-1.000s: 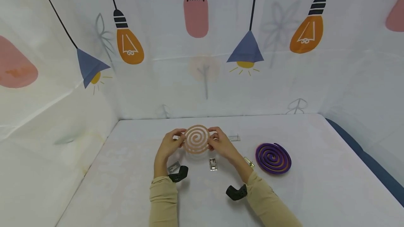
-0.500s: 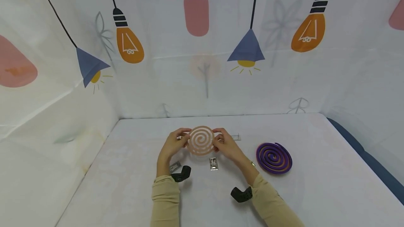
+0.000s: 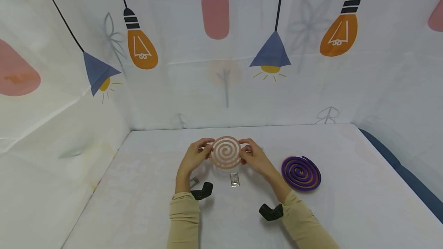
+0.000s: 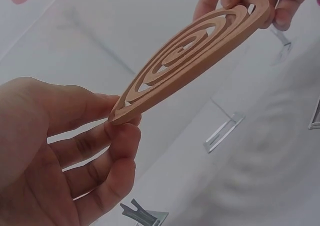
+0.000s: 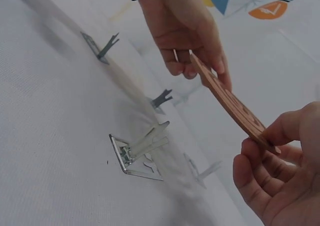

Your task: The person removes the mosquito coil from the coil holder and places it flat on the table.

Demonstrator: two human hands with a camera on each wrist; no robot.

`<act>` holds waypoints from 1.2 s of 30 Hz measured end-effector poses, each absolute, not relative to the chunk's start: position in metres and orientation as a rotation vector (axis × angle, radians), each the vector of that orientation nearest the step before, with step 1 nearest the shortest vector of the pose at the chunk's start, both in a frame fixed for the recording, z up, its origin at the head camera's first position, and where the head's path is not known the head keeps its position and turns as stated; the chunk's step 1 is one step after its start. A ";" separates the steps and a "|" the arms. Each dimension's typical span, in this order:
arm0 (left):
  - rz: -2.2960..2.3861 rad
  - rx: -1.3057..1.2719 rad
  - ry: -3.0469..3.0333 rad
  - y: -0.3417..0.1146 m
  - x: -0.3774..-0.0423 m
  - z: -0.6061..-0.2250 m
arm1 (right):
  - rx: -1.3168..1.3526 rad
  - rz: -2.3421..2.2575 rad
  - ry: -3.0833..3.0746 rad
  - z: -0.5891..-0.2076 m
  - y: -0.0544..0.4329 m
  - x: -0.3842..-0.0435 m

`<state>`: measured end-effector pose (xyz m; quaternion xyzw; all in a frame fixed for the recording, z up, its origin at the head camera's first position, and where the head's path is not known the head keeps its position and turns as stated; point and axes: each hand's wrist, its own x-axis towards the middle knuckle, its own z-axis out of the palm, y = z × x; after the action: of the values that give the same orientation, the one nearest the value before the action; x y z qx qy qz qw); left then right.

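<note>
A tan mosquito coil (image 3: 225,153) is held up above the white table, its flat spiral face tilted. My left hand (image 3: 195,156) pinches its left edge between thumb and fingers, and my right hand (image 3: 255,158) pinches the opposite edge. In the left wrist view the coil (image 4: 185,61) appears nearly edge-on, raised off the surface. Just below it in the head view lies a small metal coil stand (image 3: 234,180). Another metal stand (image 3: 194,182) is partly covered by my left wrist. The right wrist view shows a metal stand (image 5: 131,158) with its prong bent up.
To the right on the table (image 3: 346,187) lies a purple and orange pile of spiral coils (image 3: 301,173). Black devices (image 3: 202,191) sit on both wrists. A printed white cloth wall (image 3: 194,99) stands behind the table.
Both hands have shifted a little to the right, carrying the coil between them. My right arm now hides the yellowish stand and most of the stand behind that hand.
</note>
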<state>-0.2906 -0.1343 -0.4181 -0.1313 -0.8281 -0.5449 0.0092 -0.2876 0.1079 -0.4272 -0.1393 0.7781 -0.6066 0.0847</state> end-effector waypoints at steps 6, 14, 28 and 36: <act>-1.678 -0.473 -2.590 -0.131 -0.292 -0.419 | -0.483 -1.806 2.328 -0.424 0.115 -0.288; -1.665 -0.587 -2.532 -0.124 -0.290 -0.419 | -0.540 -1.760 2.352 -0.421 0.126 -0.287; -1.708 -0.567 -2.649 -0.103 -0.284 -0.405 | -0.678 -1.664 2.383 -0.413 0.150 -0.291; -1.707 -0.591 -2.646 -0.096 -0.288 -0.411 | -0.720 -1.627 2.392 -0.409 0.164 -0.293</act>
<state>-0.2876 -0.0964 -0.4105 -0.1843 -0.8255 -0.5326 -0.0311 -0.2933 0.1643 -0.4086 -0.2407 0.7998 -0.5440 0.0800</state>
